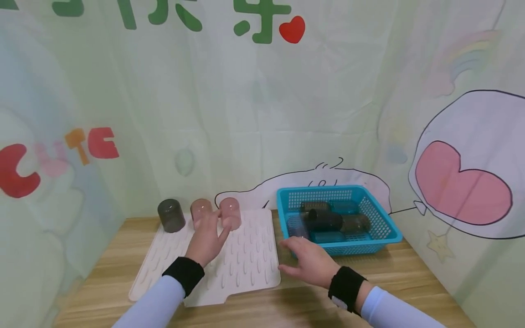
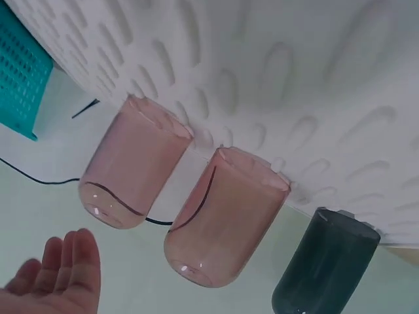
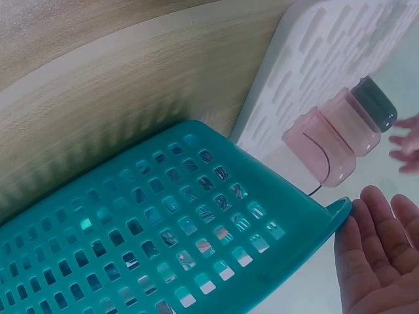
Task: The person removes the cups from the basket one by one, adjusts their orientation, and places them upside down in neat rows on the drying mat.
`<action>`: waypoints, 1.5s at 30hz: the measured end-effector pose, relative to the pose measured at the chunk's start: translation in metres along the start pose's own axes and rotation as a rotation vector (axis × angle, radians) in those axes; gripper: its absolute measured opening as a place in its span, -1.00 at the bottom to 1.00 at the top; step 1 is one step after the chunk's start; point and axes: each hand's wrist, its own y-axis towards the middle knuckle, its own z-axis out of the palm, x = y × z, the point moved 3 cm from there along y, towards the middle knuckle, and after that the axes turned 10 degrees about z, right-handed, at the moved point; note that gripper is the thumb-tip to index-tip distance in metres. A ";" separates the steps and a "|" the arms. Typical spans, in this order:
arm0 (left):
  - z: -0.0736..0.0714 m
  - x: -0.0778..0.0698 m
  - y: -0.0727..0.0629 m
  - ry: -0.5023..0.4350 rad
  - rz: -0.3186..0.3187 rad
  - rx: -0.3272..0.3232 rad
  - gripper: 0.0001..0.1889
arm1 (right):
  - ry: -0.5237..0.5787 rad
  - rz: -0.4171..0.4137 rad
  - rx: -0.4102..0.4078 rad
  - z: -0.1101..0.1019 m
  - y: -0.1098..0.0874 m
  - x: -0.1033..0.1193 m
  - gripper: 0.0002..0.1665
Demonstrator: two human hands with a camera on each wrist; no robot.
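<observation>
My left hand (image 1: 206, 241) hovers above the white draining board (image 1: 256, 255) with its fingers loosely extended, holding nothing. Two pink see-through cups, the left one (image 1: 200, 209) partly behind this hand and the right one (image 1: 231, 213), stand upside down along the board's back edge. A dark grey cup (image 1: 171, 215) is upturned to their left. In the left wrist view a gap separates the fingers (image 2: 84, 265) from the right pink cup (image 2: 134, 163). Beside the front left corner of the blue basket (image 1: 348, 248) is my right hand (image 1: 309, 262), empty, fingers fairly straight.
Several dark, brown and blue cups lie on their sides in the basket, among them a black cup (image 1: 326, 221) and a brownish cup (image 1: 356, 224). Everything stands on a wood-grain table (image 1: 102, 269). A printed curtain (image 1: 254, 114) hangs directly behind.
</observation>
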 end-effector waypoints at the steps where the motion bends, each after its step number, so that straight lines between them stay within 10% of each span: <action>1: 0.000 -0.002 -0.006 0.014 0.010 0.019 -0.43 | -0.003 0.002 0.001 0.000 0.000 0.000 -0.33; 18: 0.016 -0.031 -0.081 -0.023 0.094 0.431 -0.64 | -0.009 0.025 -0.026 -0.009 -0.002 -0.001 -0.41; 45: 0.018 -0.037 -0.113 0.105 0.251 0.467 -0.87 | 0.019 0.026 0.007 -0.006 -0.006 0.005 -0.50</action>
